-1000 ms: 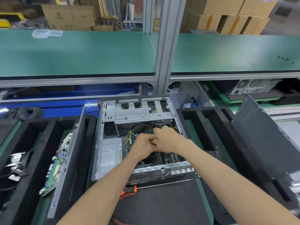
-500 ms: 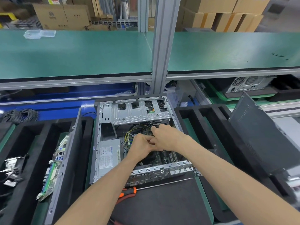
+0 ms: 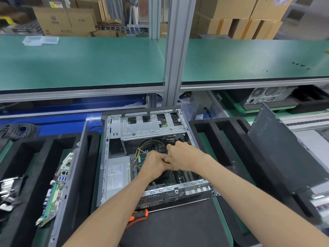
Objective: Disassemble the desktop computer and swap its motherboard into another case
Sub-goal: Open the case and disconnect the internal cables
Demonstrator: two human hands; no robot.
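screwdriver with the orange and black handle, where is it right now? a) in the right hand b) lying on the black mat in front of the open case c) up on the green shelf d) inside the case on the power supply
b: the screwdriver lies on the black mat just in front of the open case, while the left hand and right hand work together inside the case.

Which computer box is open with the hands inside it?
The middle case, lying open with both hands inside. The far case on the back right tray is closed and untouched.
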